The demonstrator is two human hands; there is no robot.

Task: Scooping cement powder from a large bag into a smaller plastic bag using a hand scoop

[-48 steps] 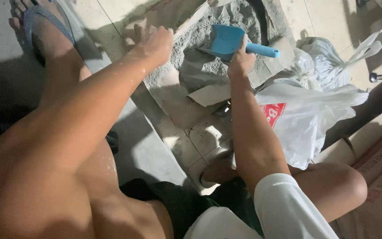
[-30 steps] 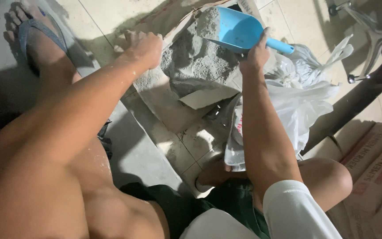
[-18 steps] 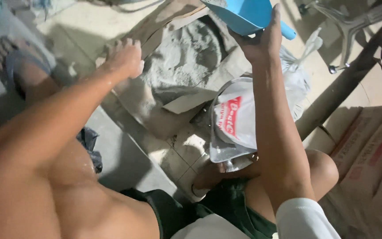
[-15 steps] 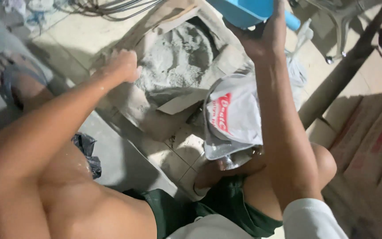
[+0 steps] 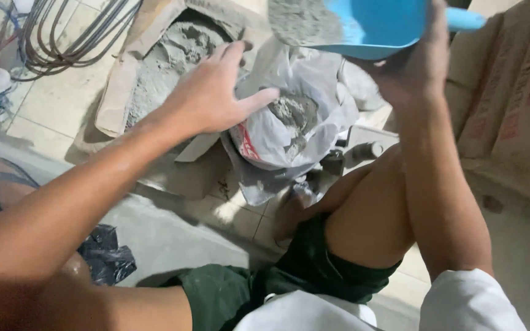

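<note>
Moved: the right hand (image 5: 415, 67) has swung the blue scoop (image 5: 363, 24) up and right, off the torn paper sack (image 5: 154, 67), and over the white plastic bag (image 5: 295, 122); the left hand (image 5: 216, 92) has crossed from the sack's rim to the bag's mouth.
Scoop: top of view, long axis left to right, handle pointing right, open mouth left, loaded with grey powder (image 5: 305, 21).
Right grip: closed around the scoop's handle end.
Left grip: fingers spread open, thumb touching the bag's edge, holding nothing.
Bag: between the knees on the tiled floor (image 5: 50, 104), some powder already inside.
Far left: coiled cables (image 5: 62, 37).
</note>
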